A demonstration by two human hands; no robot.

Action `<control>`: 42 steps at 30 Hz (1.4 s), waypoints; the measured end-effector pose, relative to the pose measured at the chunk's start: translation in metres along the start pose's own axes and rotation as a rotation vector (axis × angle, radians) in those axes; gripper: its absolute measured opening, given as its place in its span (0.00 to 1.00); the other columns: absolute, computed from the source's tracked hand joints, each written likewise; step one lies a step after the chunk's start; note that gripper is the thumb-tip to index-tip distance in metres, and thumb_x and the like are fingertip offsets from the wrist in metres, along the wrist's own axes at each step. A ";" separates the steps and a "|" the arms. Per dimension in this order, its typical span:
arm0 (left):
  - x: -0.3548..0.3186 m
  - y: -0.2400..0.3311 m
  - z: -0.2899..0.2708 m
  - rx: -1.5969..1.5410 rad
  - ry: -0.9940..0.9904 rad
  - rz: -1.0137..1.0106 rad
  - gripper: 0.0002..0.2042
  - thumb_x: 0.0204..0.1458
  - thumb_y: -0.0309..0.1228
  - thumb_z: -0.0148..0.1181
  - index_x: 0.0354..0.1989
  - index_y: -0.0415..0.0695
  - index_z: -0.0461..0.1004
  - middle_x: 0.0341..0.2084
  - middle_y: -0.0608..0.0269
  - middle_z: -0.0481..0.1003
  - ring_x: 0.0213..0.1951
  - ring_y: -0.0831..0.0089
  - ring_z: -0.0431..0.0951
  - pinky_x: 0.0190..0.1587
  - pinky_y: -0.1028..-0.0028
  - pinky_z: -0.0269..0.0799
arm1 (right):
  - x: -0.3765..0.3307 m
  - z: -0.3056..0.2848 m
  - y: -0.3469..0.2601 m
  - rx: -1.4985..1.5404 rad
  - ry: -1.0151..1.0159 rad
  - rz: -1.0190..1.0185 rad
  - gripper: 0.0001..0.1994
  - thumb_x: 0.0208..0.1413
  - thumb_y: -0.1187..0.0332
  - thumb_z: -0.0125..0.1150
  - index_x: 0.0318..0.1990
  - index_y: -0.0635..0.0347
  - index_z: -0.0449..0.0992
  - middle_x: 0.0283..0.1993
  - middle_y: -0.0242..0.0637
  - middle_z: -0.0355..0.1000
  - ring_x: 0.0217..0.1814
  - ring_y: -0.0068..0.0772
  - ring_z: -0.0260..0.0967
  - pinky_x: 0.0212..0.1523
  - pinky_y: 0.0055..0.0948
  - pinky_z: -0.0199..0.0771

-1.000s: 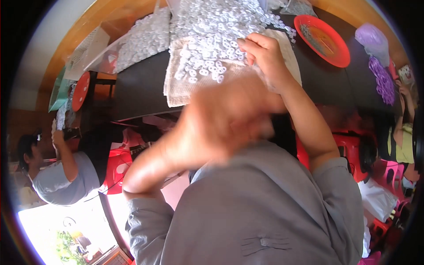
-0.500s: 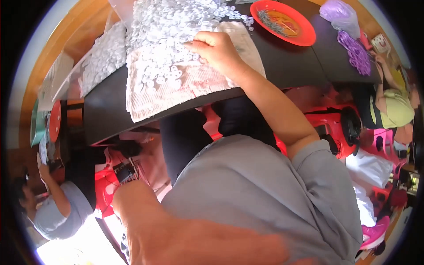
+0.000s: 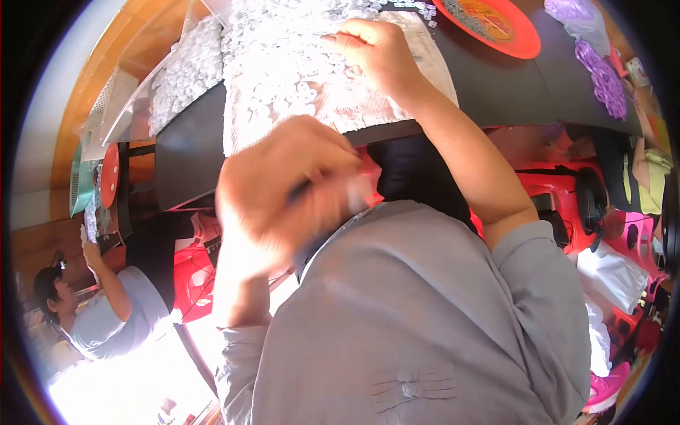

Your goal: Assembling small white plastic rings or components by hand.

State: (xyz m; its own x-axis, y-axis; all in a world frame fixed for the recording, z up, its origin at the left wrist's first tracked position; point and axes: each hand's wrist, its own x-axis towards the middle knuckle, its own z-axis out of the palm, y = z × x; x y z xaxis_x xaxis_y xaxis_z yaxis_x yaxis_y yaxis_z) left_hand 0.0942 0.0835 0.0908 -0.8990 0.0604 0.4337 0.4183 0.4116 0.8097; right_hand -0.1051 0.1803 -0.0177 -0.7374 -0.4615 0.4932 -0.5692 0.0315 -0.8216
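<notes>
Your hands are apart. Right hand (image 3: 379, 60): fingers bent at the heap of small white pieces (image 3: 273, 42), which lies on a pale cloth (image 3: 354, 113) on the table (image 3: 503, 85); cannot tell whether it grips one. Left hand (image 3: 283, 188): blurred, curled, between camera and your lap; contents unclear. Red plate (image 3: 525, 39) right of the cloth, purple cord (image 3: 602, 81) beyond.
</notes>
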 end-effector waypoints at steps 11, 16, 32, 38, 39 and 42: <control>0.033 -0.125 0.009 0.659 0.100 0.130 0.04 0.45 0.22 0.63 0.31 0.40 0.77 0.25 0.59 0.72 0.28 0.63 0.74 0.31 0.67 0.71 | 0.007 0.007 -0.013 0.092 0.067 0.070 0.15 0.56 0.65 0.64 0.21 0.61 0.70 0.16 0.23 0.61 0.19 0.13 0.55 0.21 0.20 0.53; 0.039 -0.142 0.020 0.844 0.037 0.181 0.03 0.45 0.24 0.62 0.29 0.42 0.75 0.26 0.58 0.73 0.32 0.58 0.76 0.33 0.63 0.73 | 0.006 0.006 -0.013 0.075 0.075 0.043 0.15 0.56 0.66 0.64 0.20 0.60 0.69 0.16 0.23 0.60 0.20 0.13 0.55 0.21 0.20 0.53; 0.041 -0.149 0.016 0.838 0.046 0.132 0.03 0.48 0.24 0.60 0.31 0.43 0.76 0.27 0.59 0.74 0.31 0.59 0.75 0.34 0.63 0.73 | 0.008 0.004 -0.014 0.107 0.064 0.038 0.14 0.52 0.67 0.65 0.22 0.67 0.72 0.14 0.29 0.60 0.19 0.16 0.52 0.20 0.26 0.53; 0.042 -0.132 -0.009 -0.044 0.171 -0.428 0.06 0.51 0.27 0.59 0.30 0.36 0.77 0.22 0.62 0.76 0.20 0.74 0.72 0.24 0.74 0.67 | 0.002 0.003 -0.021 0.119 -0.154 0.019 0.04 0.57 0.72 0.62 0.35 0.63 0.78 0.29 0.28 0.72 0.32 0.16 0.68 0.34 0.17 0.68; 0.044 -0.126 -0.015 -0.044 0.171 -0.432 0.06 0.51 0.27 0.59 0.30 0.36 0.77 0.22 0.62 0.76 0.20 0.74 0.72 0.24 0.74 0.67 | 0.001 0.003 -0.020 0.129 -0.239 -0.048 0.06 0.57 0.74 0.61 0.40 0.64 0.79 0.34 0.30 0.76 0.37 0.18 0.72 0.39 0.18 0.72; 0.043 -0.121 -0.029 -0.344 0.180 -0.523 0.07 0.52 0.27 0.59 0.30 0.35 0.77 0.21 0.63 0.75 0.20 0.79 0.69 0.22 0.79 0.61 | 0.001 0.004 -0.027 0.161 -0.285 -0.087 0.08 0.56 0.78 0.60 0.43 0.64 0.79 0.40 0.32 0.77 0.44 0.20 0.74 0.46 0.20 0.73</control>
State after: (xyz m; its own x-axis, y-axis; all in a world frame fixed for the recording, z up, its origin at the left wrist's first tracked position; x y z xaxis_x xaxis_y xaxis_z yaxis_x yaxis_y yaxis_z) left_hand 0.0087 0.0099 0.0233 -0.9720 -0.2344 -0.0166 -0.0240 0.0288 0.9993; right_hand -0.0889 0.1757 0.0032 -0.5443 -0.6864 0.4824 -0.5443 -0.1486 -0.8256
